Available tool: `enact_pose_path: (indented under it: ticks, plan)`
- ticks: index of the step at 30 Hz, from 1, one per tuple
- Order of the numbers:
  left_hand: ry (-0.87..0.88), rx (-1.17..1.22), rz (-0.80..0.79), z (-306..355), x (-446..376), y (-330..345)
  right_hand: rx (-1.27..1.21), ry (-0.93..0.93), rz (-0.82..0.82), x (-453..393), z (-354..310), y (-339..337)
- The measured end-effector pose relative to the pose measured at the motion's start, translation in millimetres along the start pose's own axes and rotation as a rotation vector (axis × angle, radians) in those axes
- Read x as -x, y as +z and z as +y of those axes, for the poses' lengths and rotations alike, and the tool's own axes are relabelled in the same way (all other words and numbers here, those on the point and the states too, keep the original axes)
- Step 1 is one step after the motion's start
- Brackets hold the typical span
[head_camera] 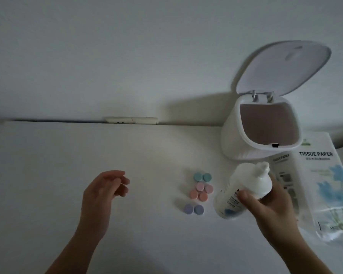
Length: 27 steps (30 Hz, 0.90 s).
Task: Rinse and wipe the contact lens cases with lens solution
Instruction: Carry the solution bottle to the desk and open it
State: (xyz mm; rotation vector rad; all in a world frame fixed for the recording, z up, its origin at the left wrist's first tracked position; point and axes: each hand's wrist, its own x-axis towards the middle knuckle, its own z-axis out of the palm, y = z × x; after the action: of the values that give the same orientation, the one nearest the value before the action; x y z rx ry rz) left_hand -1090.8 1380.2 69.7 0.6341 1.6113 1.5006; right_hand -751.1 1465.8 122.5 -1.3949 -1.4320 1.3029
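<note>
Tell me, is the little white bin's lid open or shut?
Open: the bin's lid stands raised on its rear hinge, showing the inside.

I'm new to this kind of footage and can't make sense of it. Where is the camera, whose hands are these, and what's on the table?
There is no machine here: a person wears one camera on the head, looking down at both hands. The right hand grips a white solution bottle. The left hand hovers, loosely curled and holding nothing. On the white table lie four coloured lens cases, caps on. Behind them stands a small bin with its lid up, and a tissue paper pack lies at the right.
</note>
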Motion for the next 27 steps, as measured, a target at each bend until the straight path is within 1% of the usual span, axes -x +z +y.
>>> enact_pose_path:
  ticks: [3,7,11,16,20,23,25,27]
  plan:
    - [0.118,0.037,-0.004,-22,-23,6,-0.106,-0.092,0.011,-22,21,4]
    - [0.275,0.087,-0.118,-45,-45,18,-0.143,-0.250,-0.019,-37,54,8]
    - [0.386,0.023,-0.181,-57,-48,28,-0.182,-0.388,-0.011,-44,72,15]
    - [0.496,-0.067,-0.256,-51,-34,44,-0.157,-0.535,-0.045,-42,65,27]
    - [0.565,-0.150,-0.347,-37,3,60,-0.177,-0.550,-0.048,-19,48,34]
    - [0.547,-0.248,-0.433,-28,39,69,-0.202,-0.534,-0.069,8,29,45]
    - [0.554,-0.338,-0.500,-21,61,72,-0.249,-0.536,-0.108,29,17,57]
    - [0.581,-0.353,-0.533,-14,81,74,-0.291,-0.518,-0.166,50,8,70]
